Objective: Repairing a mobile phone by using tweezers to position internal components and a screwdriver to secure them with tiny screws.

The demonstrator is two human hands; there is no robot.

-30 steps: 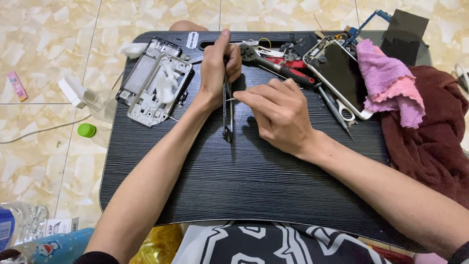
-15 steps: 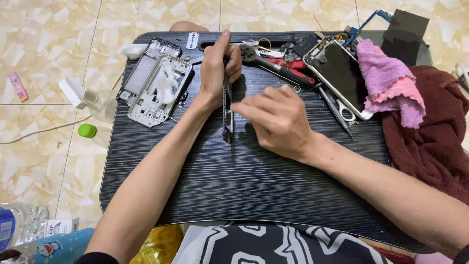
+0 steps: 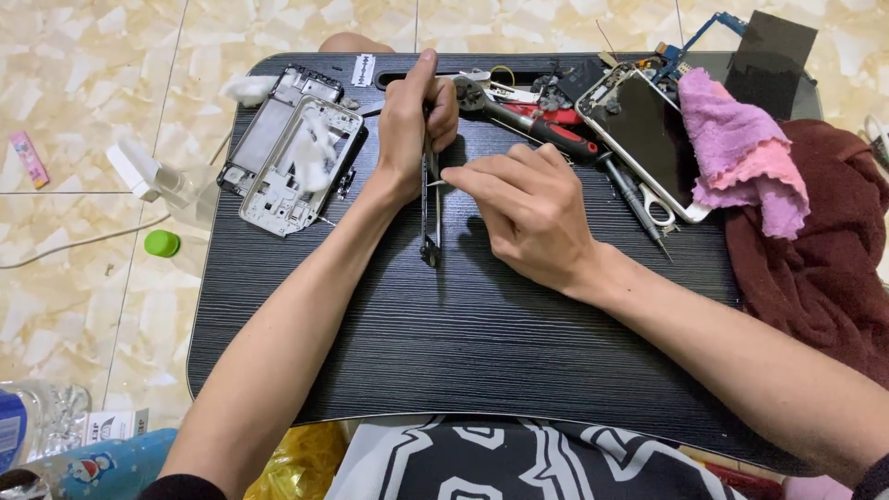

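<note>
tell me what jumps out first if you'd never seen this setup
The two hands meet mid-table: the left hand holds slim metal tweezers upright on the black lap table, while the right hand pinches at them from the side. Left of them lies a stripped silver phone frame. At the far right, a pink cloth is draped over a phone screen beside red-handled pliers.

My left hand (image 3: 407,120) and right hand (image 3: 528,208) are bare, forearms uncovered; I wear a black-and-white patterned shirt (image 3: 500,463).
</note>
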